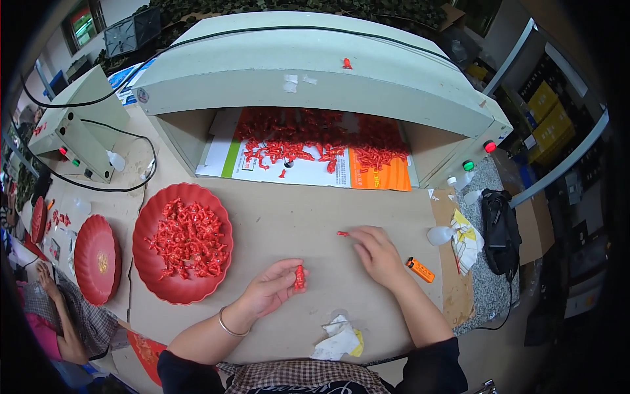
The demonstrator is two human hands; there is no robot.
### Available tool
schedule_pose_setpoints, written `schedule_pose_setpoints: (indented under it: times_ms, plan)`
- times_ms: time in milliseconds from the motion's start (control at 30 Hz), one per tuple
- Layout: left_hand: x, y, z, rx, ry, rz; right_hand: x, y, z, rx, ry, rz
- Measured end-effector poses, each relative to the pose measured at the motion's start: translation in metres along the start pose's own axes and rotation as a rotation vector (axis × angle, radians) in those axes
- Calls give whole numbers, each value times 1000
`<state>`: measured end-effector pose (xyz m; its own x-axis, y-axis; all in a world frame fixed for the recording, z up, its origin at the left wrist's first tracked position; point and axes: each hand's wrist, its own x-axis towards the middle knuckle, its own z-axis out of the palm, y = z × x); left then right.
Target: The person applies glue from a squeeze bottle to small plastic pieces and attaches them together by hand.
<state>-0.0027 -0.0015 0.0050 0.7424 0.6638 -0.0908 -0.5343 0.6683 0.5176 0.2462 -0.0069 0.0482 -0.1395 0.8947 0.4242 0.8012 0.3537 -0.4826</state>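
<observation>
Between the thumb and fingers of my left hand (pixel 274 285) is a small glossy red figurine (pixel 300 277), held upright above the brown tabletop. My right hand (pixel 377 255) reaches inward over the table, palm down, its fingers bent. At its fingertips a smaller red piece (pixel 342 234) sticks out, seemingly pinched; the thumb partly hides the grip. To the left of my left hand stands a scalloped red bowl (pixel 143 262), heaped with shiny red figurines (pixel 189 240).
Ahead, a pale green open-fronted box (pixel 289 85) shelters many red pieces (pixel 308 141) on printed cardboard. An orange slim object (pixel 420 270) lies right of my right forearm, near a white bottle (pixel 441 235). Crumpled paper (pixel 338 338) lies close to me. A co-worker's hand (pixel 47 281) shows far left.
</observation>
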Motion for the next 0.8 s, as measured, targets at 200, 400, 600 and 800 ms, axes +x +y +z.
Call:
schedule_pose_setpoints:
  times_ms: [200, 400, 600, 800]
  plan:
    - [0, -2, -1, -15, 5, -11, 7, 14, 22, -183, -184, -142]
    - [0, -2, 6, 23, 58, 36, -7, -7, 14, 329, -49, 276]
    - [-1, -9, 3, 209, 79, 77, -36, -47, 17, 1065, -111, 650]
    - [0, -10, 7, 437, 80, 85, -38, -63, 19, 1002, -51, 492]
